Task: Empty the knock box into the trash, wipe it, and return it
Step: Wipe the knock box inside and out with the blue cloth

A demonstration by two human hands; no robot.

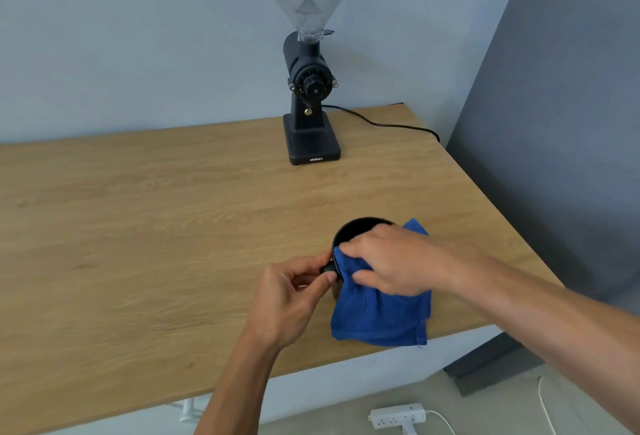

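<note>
A round black knock box (356, 230) stands upright on the wooden table (156, 226), near its front right corner. My left hand (294, 292) pinches the black knob on the box's near left side. A blue cloth (381, 316) is draped over the box's near rim and front. My right hand (391, 261) presses that cloth against the rim, fingers curled over it. Most of the box's front wall is hidden by the cloth and hands; the dark inside shows at the back.
A black coffee grinder (310, 95) with a clear hopper stands at the back of the table, its cord (388, 124) trailing right off the edge. A grey wall panel (554, 122) rises at the right. On the floor lies a white power strip (398, 415).
</note>
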